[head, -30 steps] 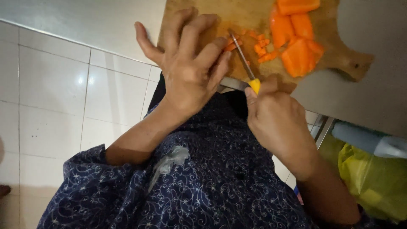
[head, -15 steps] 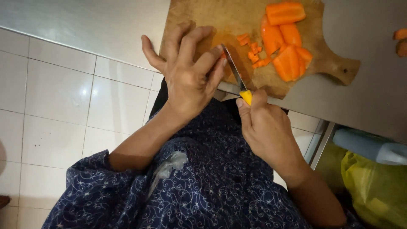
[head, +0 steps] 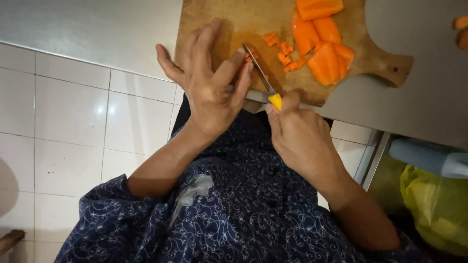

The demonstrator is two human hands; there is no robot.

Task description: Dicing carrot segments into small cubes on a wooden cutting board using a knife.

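Compared with half a second earlier, the wooden cutting board [head: 234, 19] is seen a little more to the right in the view, and the two hands are kept in nearly the same position at its near edge. The knife [head: 261, 78] is held by the right hand [head: 297, 136]; its yellow handle is enclosed by the curled fingers, so only a short yellow part is seen above the thumb, and the thin blade is pointed away and to the left, with the tip among small orange pieces. The left hand [head: 209, 87] is laid on the board with the fingers spread and slightly bent; its fingertips [head: 243, 61] are pressed down just beside the blade, on a small orange piece [head: 249, 57] that is mostly hidden, so it cannot be told how firmly it is gripped. More diced orange bits [head: 285, 53] are scattered on the right of the blade, and larger orange chunks [head: 324, 53] are lying further right and far on the board. The board is placed on a grey metal counter [head: 87, 24]. White floor tiles [head: 63, 117] are seen on the left, a dark blue patterned garment [head: 234, 214] at the near side, and a yellow plastic bag [head: 434, 204] at the right
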